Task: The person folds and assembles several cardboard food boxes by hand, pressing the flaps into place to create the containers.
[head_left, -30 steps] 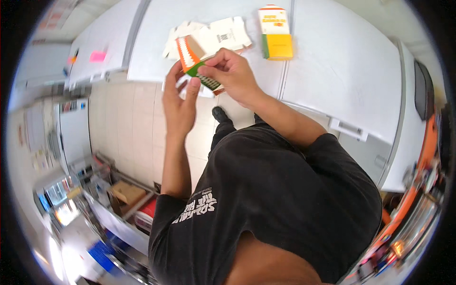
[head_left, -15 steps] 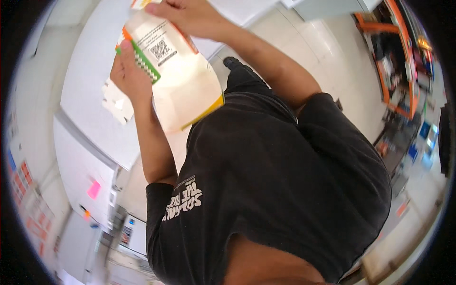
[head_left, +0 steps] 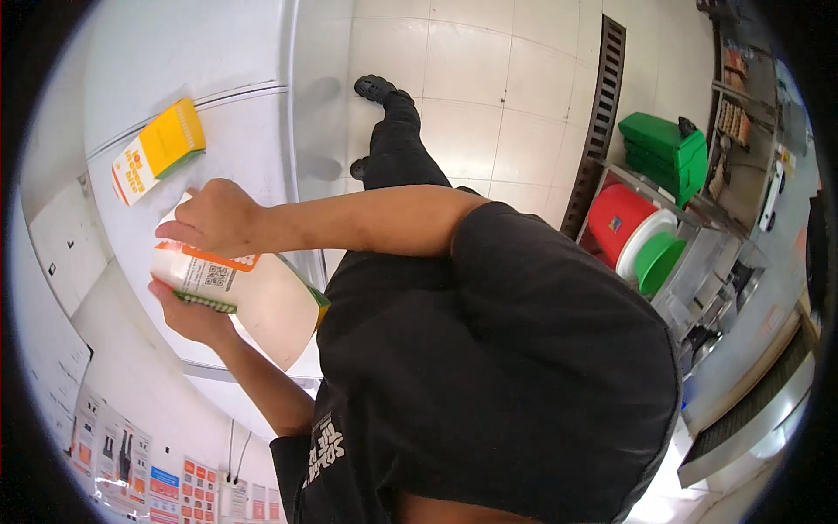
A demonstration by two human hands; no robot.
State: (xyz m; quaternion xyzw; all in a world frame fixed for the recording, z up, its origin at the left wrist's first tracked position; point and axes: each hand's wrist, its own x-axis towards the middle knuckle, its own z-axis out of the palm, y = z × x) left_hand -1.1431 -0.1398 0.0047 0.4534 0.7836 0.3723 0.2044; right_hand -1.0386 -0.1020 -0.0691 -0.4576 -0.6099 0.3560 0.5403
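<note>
Between my two hands is a paper food carton point(head_left: 278, 310), cream-white with orange, green-checked and yellow parts and a printed square code. My right hand point(head_left: 218, 220) is closed over its upper edge, fingers curled at the far end. Along the lower edge, my left hand point(head_left: 194, 316) grips the green-checked side, thumb reaching toward the far corner. The carton is tilted, its wide end close to my shirt; its far end is partly covered by my fingers. Beyond my right hand, a second carton point(head_left: 161, 148), yellow and white, rests on the white worktop point(head_left: 236, 44).
A wall with posters point(head_left: 166, 485) is at the lower left. To the right are a floor drain grate point(head_left: 598, 113), a green bin point(head_left: 668, 153), a red tub point(head_left: 618, 220), a green bowl point(head_left: 660, 262) and metal shelving point(head_left: 733, 166).
My view has turned, bringing the yellow and white carton, the drain and the green bin into sight. My hands and the held carton now appear lower and further left, the carton still gripped.
</note>
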